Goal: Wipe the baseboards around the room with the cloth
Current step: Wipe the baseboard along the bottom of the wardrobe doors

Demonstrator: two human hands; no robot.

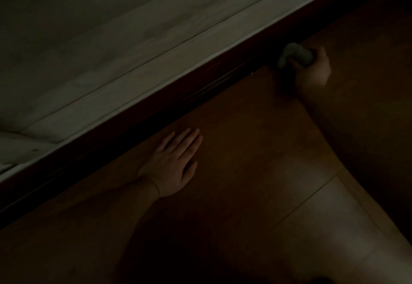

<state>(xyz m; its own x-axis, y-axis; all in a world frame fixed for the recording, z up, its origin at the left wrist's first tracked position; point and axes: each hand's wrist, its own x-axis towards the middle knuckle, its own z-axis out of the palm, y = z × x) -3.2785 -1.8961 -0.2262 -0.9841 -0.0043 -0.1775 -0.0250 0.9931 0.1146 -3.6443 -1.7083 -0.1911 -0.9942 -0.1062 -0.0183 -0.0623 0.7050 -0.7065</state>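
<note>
The room is dim. Nearest, the brown wooden floor [245,172] shows a paler patch of light at lower right. The left hand [174,163] rests flat on it, fingers straight and together. Farther off, the right hand [312,69] grips a bunched pale cloth [294,55], apparently touching the dark baseboard [156,103]. Beyond runs a pale wall [111,38] with lengthwise seams.

Dim, underexposed view with soft, slightly blurred detail: a faint patch of light falls on the floor [330,212] at lower right, while deep shadow swallows the bottom edge.
</note>
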